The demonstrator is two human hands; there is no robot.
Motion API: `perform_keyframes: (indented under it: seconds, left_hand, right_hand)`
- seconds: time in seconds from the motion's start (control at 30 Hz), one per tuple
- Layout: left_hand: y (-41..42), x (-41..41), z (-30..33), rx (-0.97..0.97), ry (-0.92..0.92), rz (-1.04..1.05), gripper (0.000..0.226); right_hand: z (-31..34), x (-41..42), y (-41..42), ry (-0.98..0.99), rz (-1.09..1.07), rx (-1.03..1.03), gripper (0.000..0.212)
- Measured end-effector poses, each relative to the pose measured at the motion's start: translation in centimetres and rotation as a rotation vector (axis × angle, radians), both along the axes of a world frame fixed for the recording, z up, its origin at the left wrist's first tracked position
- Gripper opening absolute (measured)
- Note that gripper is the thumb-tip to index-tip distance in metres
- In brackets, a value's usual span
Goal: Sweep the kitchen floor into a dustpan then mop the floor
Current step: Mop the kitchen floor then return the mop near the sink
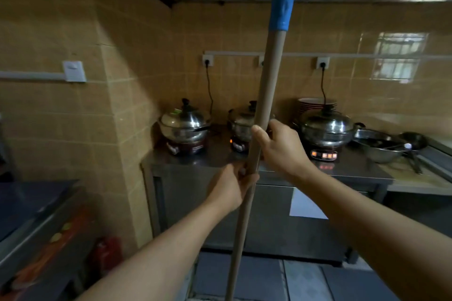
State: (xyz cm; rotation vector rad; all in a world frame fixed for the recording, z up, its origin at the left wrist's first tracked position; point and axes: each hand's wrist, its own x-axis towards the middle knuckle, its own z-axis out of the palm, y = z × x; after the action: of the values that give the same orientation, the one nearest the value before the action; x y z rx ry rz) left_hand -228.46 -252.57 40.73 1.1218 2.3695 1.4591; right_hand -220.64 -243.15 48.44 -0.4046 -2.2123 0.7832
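Both hands grip a near-upright wooden pole (265,95): left hand (231,184) curled round it just below right hand (278,148), before the far steel counter (354,168).

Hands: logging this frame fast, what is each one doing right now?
Left hand: closed around the pole, the lower grip.
Right hand: closed around the same pole, the upper grip.
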Motion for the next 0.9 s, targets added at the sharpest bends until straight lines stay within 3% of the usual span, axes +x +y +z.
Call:
perform_keyframes:
  seconds: [0.23, 0.5, 0.6, 0.77, 0.9]
  left_hand:
    - [12.5, -2.8, -0.3, 0.038, -0.026, -0.155, 0.009]
    - [27.3, -4.8, -2.4, 0.031, -0.053, -0.422, 0.02]
    - [33.3, -5.7, -2.7, 0.019, -0.038, -0.569, 0.04]
    - [42.9, -5.8, -1.8, -0.036, 0.005, -0.781, 0.016]
    - [49.7, -3.5, -1.8, -0.023, 0.05, -0.943, 0.013]
  right_hand:
    - [-0.1, -1.7, 10.8, 0.0, -0.147, -0.057, 0.035]
    - [-1.7, -2.1, 22.7, -0.041, -0.412, -0.044, 0.033]
    - [-1.7, -2.4, 27.3, -0.042, -0.529, -0.036, 0.035]
    - [-1.3, -1.9, 34.3, 0.005, -0.713, -0.079, 0.028]
    - [-1.6, 0.5, 39.6, 0.058, -0.886, -0.138, 0.024]
